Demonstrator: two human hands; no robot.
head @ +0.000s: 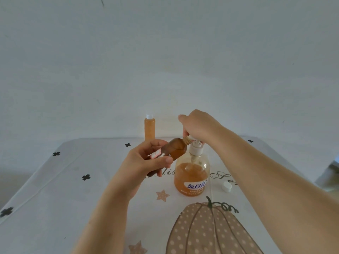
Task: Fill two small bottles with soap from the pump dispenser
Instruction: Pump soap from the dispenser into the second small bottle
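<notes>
A clear pump dispenser point(191, 177) about half full of orange soap stands mid-table. My left hand point(145, 167) grips a small brown bottle point(175, 148), tilted with its open neck up against the pump's spout. My right hand point(197, 126) rests on top of the white pump head point(195, 148), its fingers curled over it. A second small bottle point(149, 128), filled with orange soap and closed by a white cap, stands upright at the table's far edge, to the left of my hands.
A loose white cap point(226, 186) lies on the table to the right of the dispenser. The tablecloth point(73, 189) is white with black flowers, stars and a large pumpkin print. A plain wall stands close behind the table.
</notes>
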